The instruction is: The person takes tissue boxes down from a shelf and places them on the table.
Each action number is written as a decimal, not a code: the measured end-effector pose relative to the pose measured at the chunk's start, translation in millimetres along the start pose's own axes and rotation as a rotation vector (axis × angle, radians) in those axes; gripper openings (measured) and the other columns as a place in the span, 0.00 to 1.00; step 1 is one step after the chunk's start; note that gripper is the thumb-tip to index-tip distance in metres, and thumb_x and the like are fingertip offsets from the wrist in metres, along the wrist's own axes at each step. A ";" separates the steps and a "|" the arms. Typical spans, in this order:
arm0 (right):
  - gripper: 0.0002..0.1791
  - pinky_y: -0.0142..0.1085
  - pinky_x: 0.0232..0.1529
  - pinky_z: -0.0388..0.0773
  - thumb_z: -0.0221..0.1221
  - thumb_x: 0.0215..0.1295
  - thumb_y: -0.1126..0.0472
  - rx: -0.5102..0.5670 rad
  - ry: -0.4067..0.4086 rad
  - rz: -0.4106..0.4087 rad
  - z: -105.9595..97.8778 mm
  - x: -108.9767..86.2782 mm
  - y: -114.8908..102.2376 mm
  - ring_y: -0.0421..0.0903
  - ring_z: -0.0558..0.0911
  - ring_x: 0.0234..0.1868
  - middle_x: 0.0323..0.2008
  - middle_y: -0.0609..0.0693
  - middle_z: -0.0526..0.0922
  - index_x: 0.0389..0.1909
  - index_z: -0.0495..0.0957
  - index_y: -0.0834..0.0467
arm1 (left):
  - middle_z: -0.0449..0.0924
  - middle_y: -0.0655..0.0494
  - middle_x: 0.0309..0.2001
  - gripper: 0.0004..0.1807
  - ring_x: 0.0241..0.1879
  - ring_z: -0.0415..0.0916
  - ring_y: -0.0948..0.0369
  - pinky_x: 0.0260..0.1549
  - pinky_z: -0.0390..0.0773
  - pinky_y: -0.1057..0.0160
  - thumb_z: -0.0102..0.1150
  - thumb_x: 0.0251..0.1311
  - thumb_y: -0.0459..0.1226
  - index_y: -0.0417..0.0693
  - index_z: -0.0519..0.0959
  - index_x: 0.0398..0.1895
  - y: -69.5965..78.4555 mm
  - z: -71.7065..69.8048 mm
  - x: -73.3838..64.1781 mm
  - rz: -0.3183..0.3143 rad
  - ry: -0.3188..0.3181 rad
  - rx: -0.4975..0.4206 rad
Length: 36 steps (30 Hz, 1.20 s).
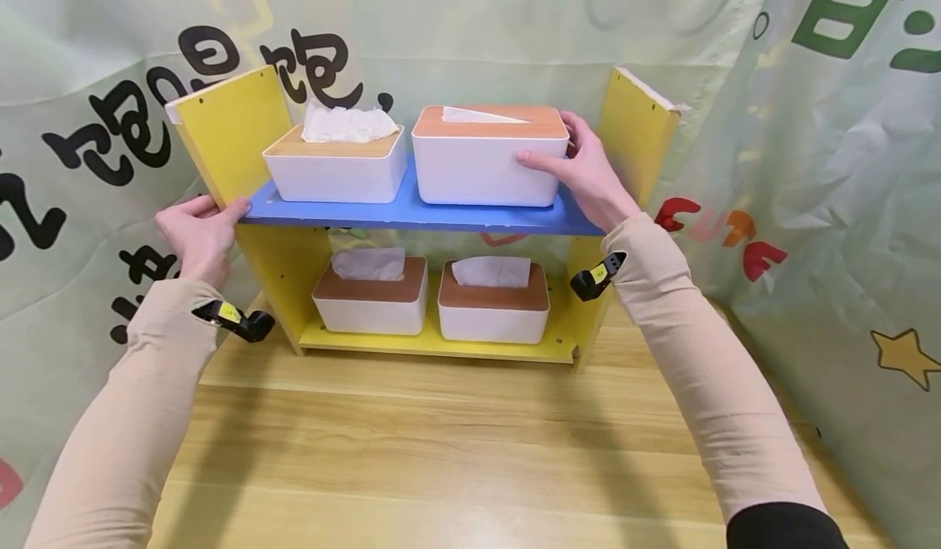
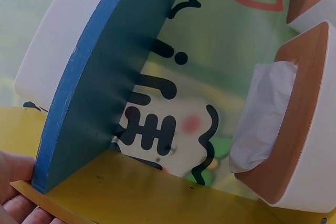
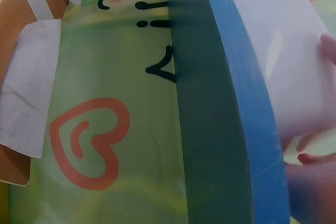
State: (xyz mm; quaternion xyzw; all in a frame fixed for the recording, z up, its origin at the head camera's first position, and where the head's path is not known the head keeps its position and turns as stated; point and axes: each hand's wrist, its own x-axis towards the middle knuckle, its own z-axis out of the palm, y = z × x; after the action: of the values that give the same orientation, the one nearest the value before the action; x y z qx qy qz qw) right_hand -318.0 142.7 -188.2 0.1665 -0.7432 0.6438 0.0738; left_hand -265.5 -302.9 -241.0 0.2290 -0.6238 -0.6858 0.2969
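Note:
My left hand (image 1: pixel 198 234) grips the small shelf at its left front, thumb at the corner of the blue board (image 1: pixel 434 219) and fingers round the yellow side panel (image 1: pixel 234 128). With my right hand (image 1: pixel 591 177) I hold the right end of a white tissue box (image 1: pixel 478 169), thumb on its front and fingers behind. That box has a wooden lid and sits at the right on the blue board. Beside it stands another tissue box (image 1: pixel 334 180) with a crumpled tissue sticking out. The right wrist view shows part of my right hand (image 3: pixel 310 182) by the held box.
Two more tissue boxes, a left one (image 1: pixel 371 318) and a right one (image 1: pixel 494 325), stand on the yellow bottom board (image 1: pixel 434 346). The shelf rests on a wooden table (image 1: pixel 412 443). Printed cloth (image 1: pixel 470 34) hangs behind it and along both sides.

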 end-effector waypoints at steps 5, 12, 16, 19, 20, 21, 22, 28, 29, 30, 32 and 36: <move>0.44 0.42 0.71 0.66 0.70 0.58 0.59 0.032 -0.048 0.001 -4.3 5.0 2.0 0.47 0.71 0.62 0.63 0.50 0.71 0.72 0.57 0.52 | 0.79 0.69 0.26 0.15 0.29 0.78 0.74 0.42 0.78 0.76 0.74 0.51 0.29 0.59 0.80 0.30 0.8 1.6 -0.6 0.011 -0.001 0.005; 0.45 0.42 0.72 0.64 0.71 0.57 0.59 0.042 -0.062 -0.007 -4.8 10.7 3.7 0.47 0.70 0.63 0.63 0.50 0.71 0.72 0.57 0.51 | 0.78 0.71 0.22 0.14 0.28 0.79 0.74 0.38 0.78 0.77 0.74 0.51 0.29 0.59 0.81 0.29 0.7 1.8 -0.7 0.027 -0.008 0.010; 0.47 0.43 0.74 0.63 0.71 0.56 0.59 0.038 -0.059 0.009 -3.2 12.6 2.7 0.48 0.70 0.65 0.65 0.52 0.70 0.73 0.55 0.51 | 0.79 0.70 0.23 0.14 0.28 0.79 0.74 0.41 0.78 0.76 0.74 0.51 0.30 0.59 0.81 0.29 0.5 1.4 -0.4 0.019 -0.008 0.011; 0.54 0.41 0.77 0.59 0.70 0.57 0.59 0.022 -0.054 0.039 -2.5 13.7 1.8 0.47 0.67 0.69 0.72 0.53 0.64 0.78 0.46 0.50 | 0.79 0.70 0.24 0.14 0.29 0.79 0.74 0.44 0.78 0.75 0.74 0.51 0.30 0.59 0.80 0.29 0.4 0.6 -0.8 0.009 -0.004 0.016; 0.57 0.41 0.79 0.57 0.70 0.57 0.58 0.019 -0.054 0.047 -2.4 14.1 1.7 0.47 0.65 0.71 0.74 0.54 0.62 0.79 0.42 0.49 | 0.79 0.70 0.24 0.14 0.29 0.79 0.74 0.44 0.78 0.75 0.75 0.51 0.30 0.59 0.80 0.29 0.4 0.4 -1.1 0.009 -0.003 0.018; 0.59 0.40 0.80 0.55 0.70 0.57 0.58 0.015 -0.054 0.056 -2.4 14.5 1.7 0.47 0.64 0.72 0.76 0.53 0.59 0.80 0.39 0.49 | 0.79 0.70 0.25 0.14 0.29 0.79 0.74 0.44 0.78 0.75 0.75 0.51 0.31 0.59 0.80 0.29 0.4 0.1 -1.5 0.007 -0.002 0.021; 0.61 0.40 0.80 0.53 0.69 0.58 0.58 0.013 -0.055 0.061 -2.3 15.1 1.8 0.47 0.62 0.74 0.77 0.53 0.56 0.81 0.36 0.48 | 0.79 0.70 0.24 0.14 0.29 0.79 0.74 0.44 0.78 0.75 0.75 0.51 0.30 0.59 0.80 0.29 0.3 -0.3 -1.8 0.004 0.000 0.011; 0.63 0.39 0.82 0.48 0.69 0.57 0.57 0.006 -0.056 0.075 -1.2 16.9 2.1 0.47 0.58 0.76 0.80 0.51 0.50 0.81 0.31 0.47 | 0.79 0.67 0.23 0.13 0.27 0.79 0.73 0.40 0.77 0.77 0.75 0.50 0.28 0.56 0.81 0.27 0.1 -1.7 -2.2 -0.006 0.001 -0.047; 0.63 0.39 0.82 0.48 0.69 0.57 0.56 0.001 -0.054 0.079 -1.0 17.0 1.8 0.47 0.57 0.76 0.80 0.51 0.50 0.81 0.31 0.46 | 0.79 0.67 0.23 0.13 0.27 0.79 0.73 0.39 0.77 0.77 0.75 0.50 0.28 0.56 0.81 0.27 0.1 -1.7 -2.0 -0.004 -0.001 -0.049; 0.63 0.39 0.82 0.48 0.69 0.57 0.56 0.000 -0.051 0.084 -0.9 17.3 1.6 0.47 0.58 0.76 0.80 0.51 0.50 0.81 0.31 0.46 | 0.79 0.67 0.23 0.14 0.26 0.79 0.73 0.38 0.77 0.78 0.74 0.50 0.28 0.56 0.81 0.27 0.1 -1.6 -1.7 -0.001 -0.001 -0.051; 0.63 0.39 0.81 0.48 0.69 0.56 0.56 0.003 -0.044 0.094 -0.4 17.8 0.9 0.47 0.58 0.76 0.80 0.52 0.50 0.81 0.32 0.45 | 0.79 0.67 0.22 0.14 0.26 0.79 0.73 0.38 0.78 0.78 0.74 0.50 0.27 0.56 0.81 0.27 0.0 -1.3 -0.9 0.006 -0.004 -0.054; 0.63 0.38 0.81 0.50 0.70 0.56 0.56 0.020 -0.033 0.101 0.8 19.2 0.5 0.47 0.60 0.75 0.79 0.53 0.52 0.81 0.33 0.44 | 0.79 0.68 0.21 0.14 0.26 0.79 0.74 0.38 0.78 0.78 0.74 0.50 0.27 0.56 0.81 0.28 0.5 -0.6 0.0 0.015 -0.007 -0.042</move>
State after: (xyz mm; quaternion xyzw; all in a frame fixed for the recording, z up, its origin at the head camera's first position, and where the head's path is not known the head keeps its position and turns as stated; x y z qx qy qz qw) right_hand -336.0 139.1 -182.5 0.1402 -0.7454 0.6511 0.0272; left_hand -265.1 -303.4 -240.6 0.2157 -0.6119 -0.6974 0.3044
